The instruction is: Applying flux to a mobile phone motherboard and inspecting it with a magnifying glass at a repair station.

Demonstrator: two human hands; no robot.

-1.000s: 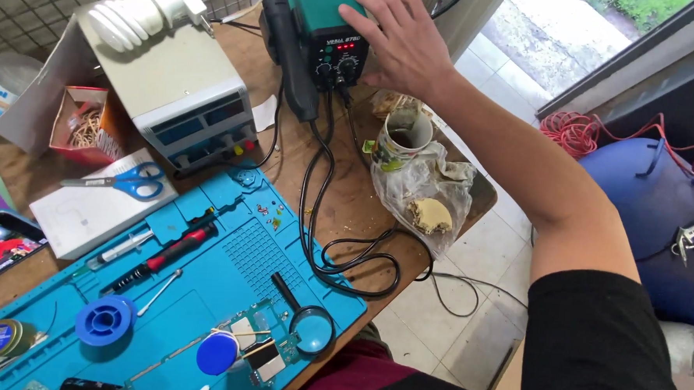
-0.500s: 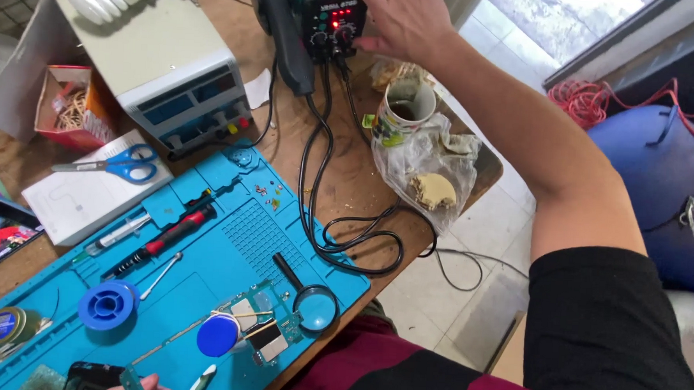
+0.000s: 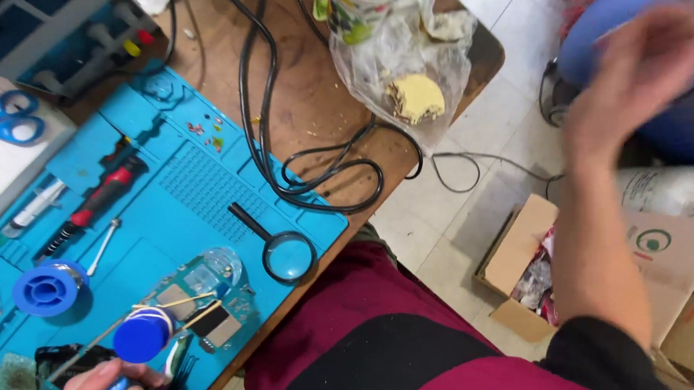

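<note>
i judge the step is best done by steadying the circuit board point(image 3: 202, 298) first. my left hand point(image 3: 113, 376) pinches a blue-tipped tool point(image 3: 118, 385), board at its 1 o'clock, just beside. my right hand point(image 3: 640, 83) is blurred, fingers spread, well apart off the worktop point(image 3: 320, 100).

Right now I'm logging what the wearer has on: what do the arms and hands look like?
Both hands are bare: no gloves, rings or watch visible. The right hand is motion-blurred; its forearm is bare up to a short black sleeve. Only the fingers of the left hand show.
</note>
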